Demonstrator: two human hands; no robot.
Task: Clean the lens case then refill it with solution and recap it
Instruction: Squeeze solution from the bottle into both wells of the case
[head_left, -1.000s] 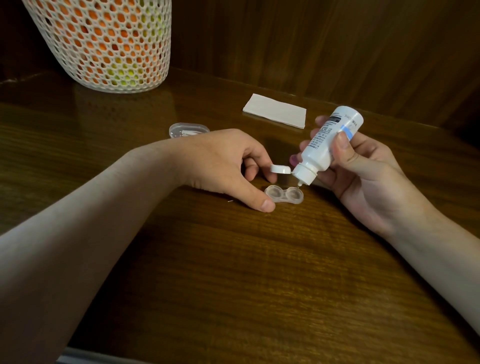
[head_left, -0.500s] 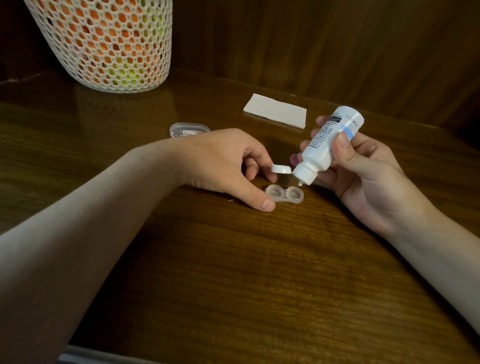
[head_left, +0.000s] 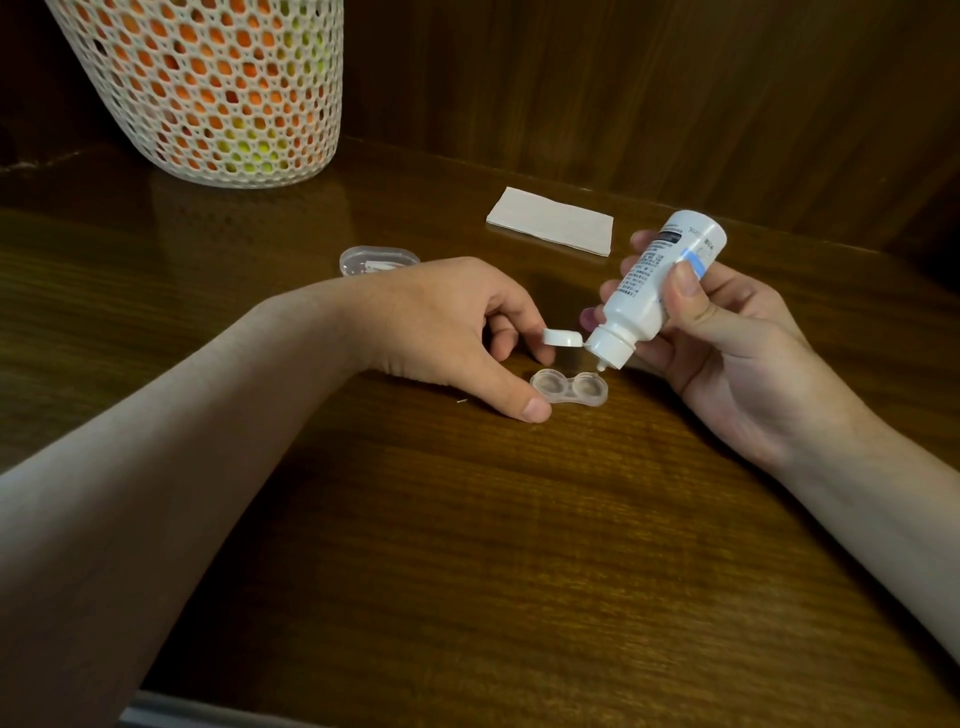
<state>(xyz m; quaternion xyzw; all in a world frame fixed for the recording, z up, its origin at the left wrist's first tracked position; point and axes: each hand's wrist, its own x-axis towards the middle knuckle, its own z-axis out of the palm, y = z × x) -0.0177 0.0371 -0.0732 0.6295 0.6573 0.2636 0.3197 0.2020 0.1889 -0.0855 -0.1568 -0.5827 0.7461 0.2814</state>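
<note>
A clear two-well lens case (head_left: 569, 387) lies uncapped on the wooden table (head_left: 519, 545). My left hand (head_left: 447, 327) rests beside it, thumb tip against the case's left end and fingers curled behind it. My right hand (head_left: 727, 343) grips a white solution bottle (head_left: 652, 291), tilted nozzle-down with its flip cap (head_left: 562, 338) hanging open. The nozzle tip hovers just above the case's right well.
A folded white tissue (head_left: 550, 221) lies at the back of the table. A clear plastic box (head_left: 379, 260) sits behind my left wrist. A white mesh basket (head_left: 208, 88) with orange and yellow contents stands at the back left. A wooden wall runs behind.
</note>
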